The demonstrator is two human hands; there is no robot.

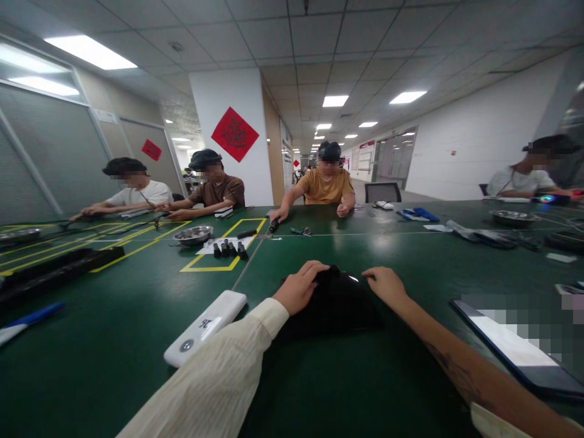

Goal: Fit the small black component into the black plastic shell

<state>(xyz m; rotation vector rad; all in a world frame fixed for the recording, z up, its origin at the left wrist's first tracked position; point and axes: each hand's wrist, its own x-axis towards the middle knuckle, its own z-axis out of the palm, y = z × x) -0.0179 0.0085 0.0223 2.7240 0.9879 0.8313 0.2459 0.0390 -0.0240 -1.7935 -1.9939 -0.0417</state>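
A black, glossy, bag-like thing [347,307] lies on the green table in front of me. Over its upper left part, my left hand [301,285] curls its fingers, with a small dark lump [335,271] at their tips. My right hand [385,285] is by its upper right corner, thumb and fingers drawn together. Whatever may be between those fingertips is too small to make out. Left of my left sleeve is a white power bank [205,328] marked 26.
A phone or tablet [511,340] lies at right, a blue-and-white pen-like thing [31,322] at left. Farther off are a metal bowl [194,235], several black cylinders [230,249] on paper, and a green-handled tool [301,231]. A co-worker [326,182] sits opposite; others sit at both sides.
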